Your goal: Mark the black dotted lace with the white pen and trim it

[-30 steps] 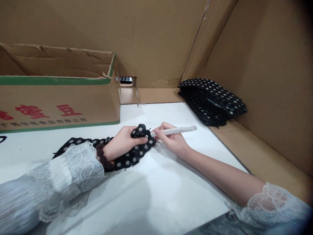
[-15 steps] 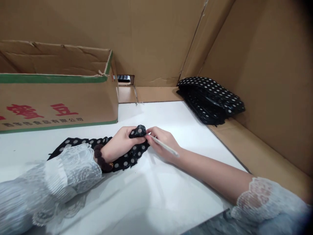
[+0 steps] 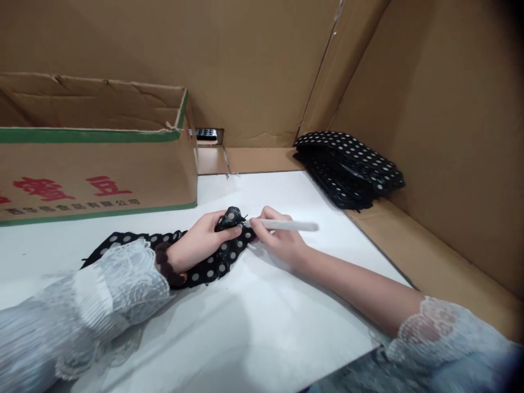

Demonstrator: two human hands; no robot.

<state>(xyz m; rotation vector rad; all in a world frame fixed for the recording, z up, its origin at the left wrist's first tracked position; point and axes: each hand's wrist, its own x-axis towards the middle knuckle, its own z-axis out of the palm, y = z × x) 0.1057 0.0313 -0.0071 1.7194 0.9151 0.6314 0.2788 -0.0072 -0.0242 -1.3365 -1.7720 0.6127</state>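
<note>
Black polka-dot fabric (image 3: 210, 267) lies across the white table, with a bunched fold raised in my left hand (image 3: 204, 237). The left thumb and fingers are closed around that fold. My right hand (image 3: 280, 237) pinches a slim white pen-shaped tool (image 3: 290, 225). Its near end meets the edge of the fold, close to my left thumb; the tip is too small to make out. A short dark thread or frayed bit sticks up there. The right fingertips also seem to touch the fabric, partly hidden behind the tool.
An open cardboard box (image 3: 98, 174) with green edges stands at the left. A folded stack of the same dotted fabric (image 3: 347, 166) rests at the back right. Cardboard walls (image 3: 262, 71) enclose the back and right of the white table (image 3: 286, 327).
The white tool has swung from slanting down to the right to lying nearly level. My right hand has shifted slightly right and turned. My left hand keeps its hold on the fabric.
</note>
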